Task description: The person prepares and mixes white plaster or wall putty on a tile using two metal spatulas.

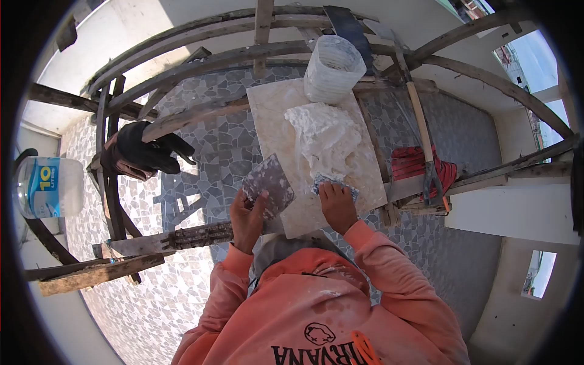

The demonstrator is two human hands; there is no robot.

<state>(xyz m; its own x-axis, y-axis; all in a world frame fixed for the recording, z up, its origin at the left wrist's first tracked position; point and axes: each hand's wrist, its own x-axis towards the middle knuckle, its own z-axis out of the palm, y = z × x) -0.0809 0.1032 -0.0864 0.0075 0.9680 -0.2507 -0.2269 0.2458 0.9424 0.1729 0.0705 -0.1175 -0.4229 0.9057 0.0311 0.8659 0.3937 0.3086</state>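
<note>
In my left hand (248,218) is a flat, dark square plate (271,187) speckled with white, the thumb lying over its face. My right hand (338,205) is closed on a small, flat, blue-and-white speckled piece (322,180), its kind partly hidden by the fingers. That piece meets the lower edge of a thick heap of white paste (322,137). Under the paste lies a pale stone-look board (277,131), tilted in this view. A translucent white bucket (331,79), smeared inside and out, stands at the board's far end.
Rough wooden scaffold poles (201,112) surround the board. On the left hang a dark cloth bundle (137,149) and a 10-liter water jug (52,187). To the right are a red cloth (417,163) and a long-handled shovel (417,103). Below lies a stone-patterned floor (210,146).
</note>
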